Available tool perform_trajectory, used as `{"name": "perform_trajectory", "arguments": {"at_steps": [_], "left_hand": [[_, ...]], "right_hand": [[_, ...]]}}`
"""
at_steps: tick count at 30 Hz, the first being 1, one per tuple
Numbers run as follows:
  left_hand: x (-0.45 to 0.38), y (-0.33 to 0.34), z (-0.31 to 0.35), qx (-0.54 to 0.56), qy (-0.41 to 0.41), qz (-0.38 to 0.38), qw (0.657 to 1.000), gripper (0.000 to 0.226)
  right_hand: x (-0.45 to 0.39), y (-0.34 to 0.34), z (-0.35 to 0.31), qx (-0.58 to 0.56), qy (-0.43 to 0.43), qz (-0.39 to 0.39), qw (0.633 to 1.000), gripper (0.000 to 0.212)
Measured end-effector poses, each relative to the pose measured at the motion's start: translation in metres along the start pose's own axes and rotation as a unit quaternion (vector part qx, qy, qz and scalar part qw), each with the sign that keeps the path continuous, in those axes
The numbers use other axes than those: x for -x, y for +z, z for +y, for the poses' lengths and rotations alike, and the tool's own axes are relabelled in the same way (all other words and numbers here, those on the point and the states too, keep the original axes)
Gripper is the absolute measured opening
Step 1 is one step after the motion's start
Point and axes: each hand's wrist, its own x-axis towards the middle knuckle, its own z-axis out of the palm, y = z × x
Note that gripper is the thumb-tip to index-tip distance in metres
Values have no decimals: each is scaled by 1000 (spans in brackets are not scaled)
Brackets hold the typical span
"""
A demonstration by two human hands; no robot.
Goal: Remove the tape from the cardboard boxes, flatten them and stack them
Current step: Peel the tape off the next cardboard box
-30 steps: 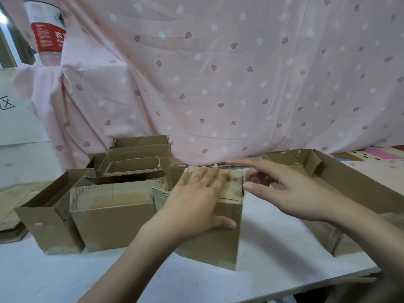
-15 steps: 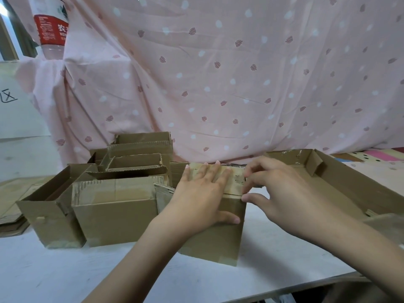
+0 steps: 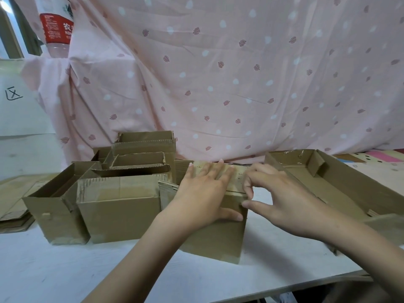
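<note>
A closed brown cardboard box (image 3: pixel 218 241) stands on the white table (image 3: pixel 65 270) in the middle of the head view. A pale tape strip (image 3: pixel 238 176) runs across its top. My left hand (image 3: pixel 203 193) lies flat on the box top with straight fingers, thumb down on the front face. My right hand (image 3: pixel 279 197) is at the box's right top edge, index finger curled down and thumb at the corner, pinching at the end of the tape. The far side of the box is hidden behind my hands.
Several opened boxes (image 3: pixel 118 211) crowd the left, touching the held box. A long shallow box (image 3: pixel 341 184) lies at the right. Flattened cardboard (image 3: pixel 13 206) sits at the far left edge. A pink curtain (image 3: pixel 218 73) hangs behind; a bottle (image 3: pixel 56 27) stands top left.
My right hand went from open, outstretched fingers over the box's right edge to curled fingers pinching at the tape end. The left hand stayed flat on the box.
</note>
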Motion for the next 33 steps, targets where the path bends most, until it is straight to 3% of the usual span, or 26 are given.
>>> {"name": "perform_trajectory", "arguments": {"at_steps": [4, 8, 12, 19, 23, 25, 29, 33], "left_hand": [[-2, 1, -1, -1, 0, 1, 1000, 110], [-3, 0, -1, -7, 0, -8, 1000, 110], [-3, -1, -2, -1, 2, -9, 1000, 110], [-4, 1, -5, 4, 7, -3, 1000, 111], [0, 2, -5, 12, 24, 10, 1000, 110], [1, 3, -5, 19, 31, 21, 999, 111], [3, 6, -4, 16, 12, 44, 999, 112], [3, 8, 0, 15, -5, 63, 998, 106]], "right_hand": [[3, 4, 9, -28, -13, 47, 998, 35], [4, 10, 17, 10, -61, 108, 992, 8], [7, 11, 20, -2, -83, 114, 990, 15], [17, -9, 32, -76, 2, -15, 997, 17], [23, -11, 39, -159, 71, -44, 984, 12], [20, -5, 38, -185, 85, -25, 979, 26], [6, 2, 34, -250, 106, 83, 959, 47], [2, -5, 36, -286, 134, 88, 945, 39]]}}
